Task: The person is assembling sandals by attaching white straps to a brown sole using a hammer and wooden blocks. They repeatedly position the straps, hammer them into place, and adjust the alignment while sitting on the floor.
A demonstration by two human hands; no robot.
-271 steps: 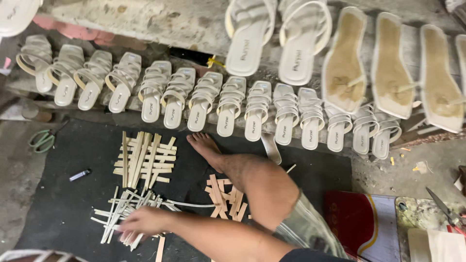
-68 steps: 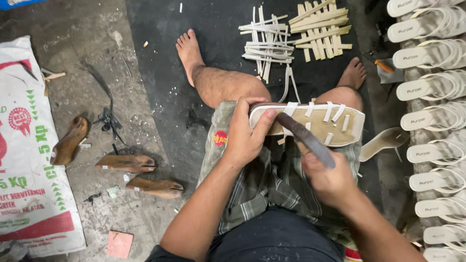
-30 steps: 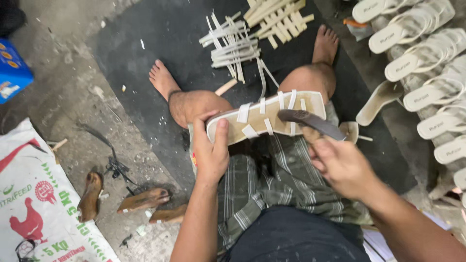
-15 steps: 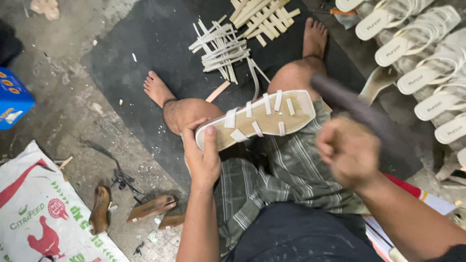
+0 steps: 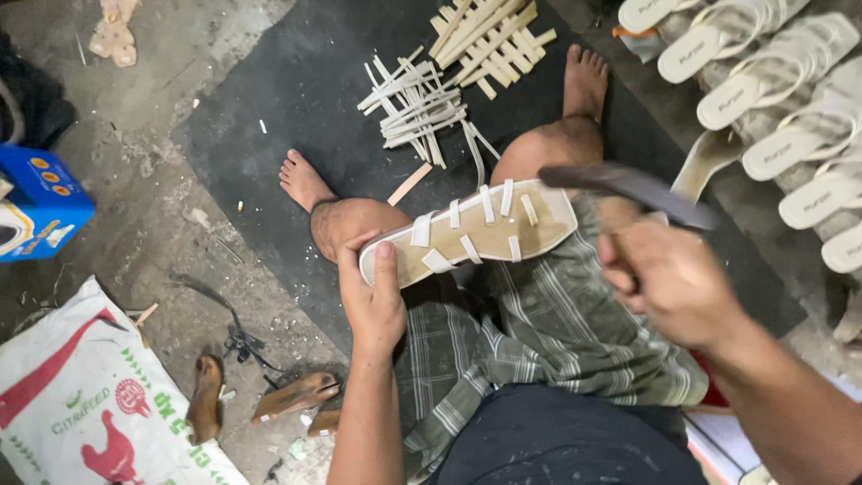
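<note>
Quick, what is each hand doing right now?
Left hand: closed on the end of the sandal sole.
Right hand: closed on a hammer, raised over the sole.

bare dark mat (image 5: pixel 296 117) left of knee, strap pile (image 5: pixel 422 103) ahead, sandal row (image 5: pixel 790 108) crowding right

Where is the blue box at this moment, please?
In the head view the blue box sits on the floor at the far left edge, above the printed white sack and well left of the left hand holding the sandal sole.
</note>
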